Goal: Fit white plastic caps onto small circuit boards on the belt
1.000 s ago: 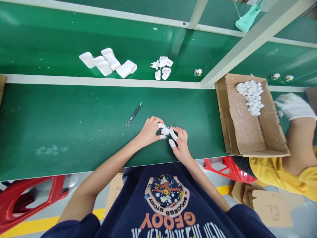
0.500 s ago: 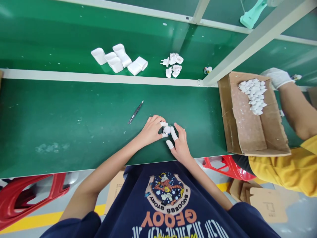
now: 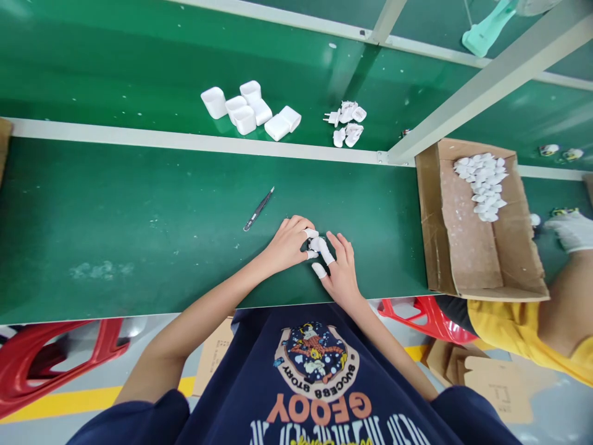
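Observation:
My left hand pinches a small white-and-dark electronic part between thumb and forefinger, both in white finger cots. My right hand is on the part's other side. Its capped forefinger lies on the white top, while its capped thumb stays apart from it. The fingers cover much of the part, so its exact kind does not show. Black tweezers lie on the green bench, beyond and to the left of my left hand.
Several white sleeve-like housings and white plug pieces rest behind the pale rail. A cardboard box holding white pieces stands at right. Beyond it is a co-worker's gloved hand. A slanted post rises behind the box.
My right forefinger now reaches further over the part in my left hand. The co-worker's gloved hand has moved from the box's back corner toward the lower right. The view has shifted slightly.

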### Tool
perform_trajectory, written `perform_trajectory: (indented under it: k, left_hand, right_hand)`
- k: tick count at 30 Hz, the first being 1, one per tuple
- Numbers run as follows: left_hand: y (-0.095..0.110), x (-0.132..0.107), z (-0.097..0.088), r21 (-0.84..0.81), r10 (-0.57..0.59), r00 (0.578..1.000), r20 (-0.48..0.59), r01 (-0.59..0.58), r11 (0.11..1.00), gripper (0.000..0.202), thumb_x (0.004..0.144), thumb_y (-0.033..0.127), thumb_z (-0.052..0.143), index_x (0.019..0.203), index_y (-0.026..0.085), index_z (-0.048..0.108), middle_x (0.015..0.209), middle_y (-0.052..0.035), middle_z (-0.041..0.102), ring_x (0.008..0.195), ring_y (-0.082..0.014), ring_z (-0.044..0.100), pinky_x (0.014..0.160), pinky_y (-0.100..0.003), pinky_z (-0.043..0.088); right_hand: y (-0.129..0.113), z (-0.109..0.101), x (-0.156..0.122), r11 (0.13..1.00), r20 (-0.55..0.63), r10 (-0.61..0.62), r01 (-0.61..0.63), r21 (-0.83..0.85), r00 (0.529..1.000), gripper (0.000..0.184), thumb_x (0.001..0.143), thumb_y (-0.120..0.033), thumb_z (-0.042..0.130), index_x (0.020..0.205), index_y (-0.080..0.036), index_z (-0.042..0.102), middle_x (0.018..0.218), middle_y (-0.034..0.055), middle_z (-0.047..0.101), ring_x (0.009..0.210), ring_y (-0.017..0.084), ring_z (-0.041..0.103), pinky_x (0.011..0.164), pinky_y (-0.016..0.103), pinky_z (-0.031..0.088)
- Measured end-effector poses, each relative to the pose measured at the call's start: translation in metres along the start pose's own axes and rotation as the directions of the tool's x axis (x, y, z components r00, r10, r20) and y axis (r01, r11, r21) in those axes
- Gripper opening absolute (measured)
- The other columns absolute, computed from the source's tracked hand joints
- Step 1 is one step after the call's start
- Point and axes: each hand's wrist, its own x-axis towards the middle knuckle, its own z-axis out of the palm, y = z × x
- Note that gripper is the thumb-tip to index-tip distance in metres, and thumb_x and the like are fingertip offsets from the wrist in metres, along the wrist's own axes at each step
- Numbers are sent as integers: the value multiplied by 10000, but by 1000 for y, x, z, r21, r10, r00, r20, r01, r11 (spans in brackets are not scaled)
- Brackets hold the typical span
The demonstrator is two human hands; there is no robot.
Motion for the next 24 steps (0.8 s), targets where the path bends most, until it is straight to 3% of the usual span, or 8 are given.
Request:
perform_trajectory:
  k: [6,11,16,19,24]
  left_hand:
    - [0,0,0,3,-6,1000,-4,6,1000,293,777,284,712,1024,182,590,1119,-49,598,1099,-240,463,874,-382,364]
    - [0,0,-1,1,-6,1000,2,6,1000,294,774,253,705,1035,184,588,1116,-48,598,1101,-238,462,876,-378,361]
    - [-1,-1,0,5,2,1000,-7,-2,1000,311,777,307,715,1029,185,578,1118,-53,593,1099,-243,461,864,-378,363]
    - [-1,-2,-1,4,20,1000,-2,-20,1000,359,764,331,726,1050,187,564,1142,-66,575,1113,-255,452,874,-389,370]
    - [-2,-5,-6,-63,18,1000,5,-17,998,427,755,343,734,1104,197,537,1202,-75,531,1149,-255,443,938,-412,389]
  right_hand:
    - [0,-2,0,999,6,19,-19,43,1000,614,940,-407,444,1488,-216,245,1552,160,138,1417,359,150,1097,618,232]
    - [-3,-2,0,1000,44,16,-16,2,999,559,943,-397,457,1465,-265,306,1534,132,219,1421,366,133,1092,645,199]
    - [11,-8,5,984,-39,37,-30,174,999,610,936,-382,483,1489,-279,247,1508,137,245,1320,313,339,1037,565,359]
    - [24,-15,18,978,-28,30,-24,206,999,538,918,-374,537,1428,-295,387,1445,119,351,1213,288,431,960,519,443]
    - [31,-14,38,964,-5,-58,57,260,998,348,880,-385,607,1213,-285,615,1278,81,537,1165,278,464,955,508,451]
